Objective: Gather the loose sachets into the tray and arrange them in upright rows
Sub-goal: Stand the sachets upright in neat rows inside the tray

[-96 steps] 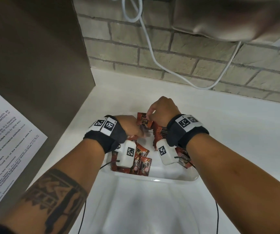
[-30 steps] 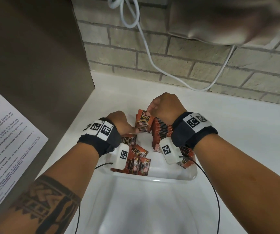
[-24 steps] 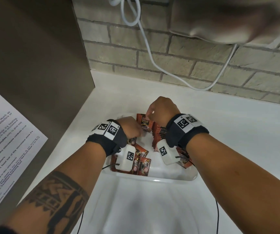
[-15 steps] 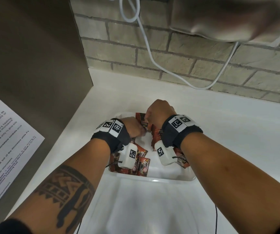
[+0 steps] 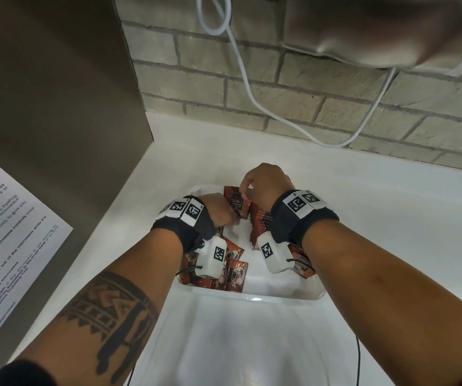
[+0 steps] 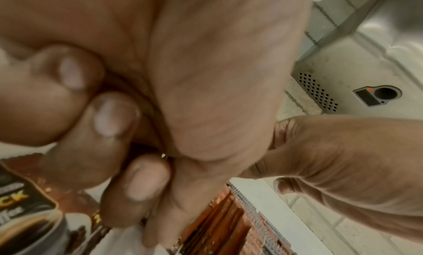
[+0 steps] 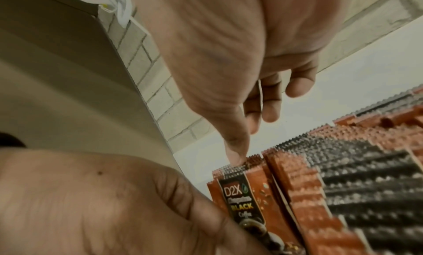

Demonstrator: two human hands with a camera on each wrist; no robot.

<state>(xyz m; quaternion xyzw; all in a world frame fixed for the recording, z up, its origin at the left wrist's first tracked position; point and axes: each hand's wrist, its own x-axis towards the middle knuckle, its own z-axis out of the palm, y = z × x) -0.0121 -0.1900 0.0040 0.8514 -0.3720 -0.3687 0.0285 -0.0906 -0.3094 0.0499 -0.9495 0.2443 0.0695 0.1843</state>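
Head view: white tray (image 5: 280, 298) sits on a white counter (image 5: 377, 207), brick wall (image 5: 335, 107) behind the hands, brown panel (image 5: 57, 107) close on the left, printed notice (image 5: 7, 232) on it. Free counter to the right of the right hand (image 5: 266, 185); a white cable (image 5: 241, 65) hangs down the wall above. Right hand is over the far end of the tray, fingers bent down onto the top edge of the front D2X sachet (image 5: 236, 203) of an upright sachet row (image 5: 260, 221) running back under the wrist. Left hand (image 5: 220, 211) is just left of that sachet, curled, touching its face. Loose sachets (image 5: 232, 271) lie flat in the near-left corner, below the left wrist.

Left wrist view: blurred. Left hand (image 6: 183, 78) fingers (image 6: 109, 117) curled tight into the palm, over a flat sachet (image 6: 20, 204); cannot tell if they hold anything. Row edges (image 6: 228, 222) are beside it, tray rim (image 6: 263, 204) beyond.

Right wrist view: right hand (image 7: 217, 51) thumb and fingertips (image 7: 235, 154) pinch the serrated top of the front sachet (image 7: 245, 195), "D2X BLACK Coffee" legible. Rest of the row (image 7: 354, 168) stands packed to the right of the grip. Left hand (image 7: 91, 204) fills the lower left, against the sachet's face.
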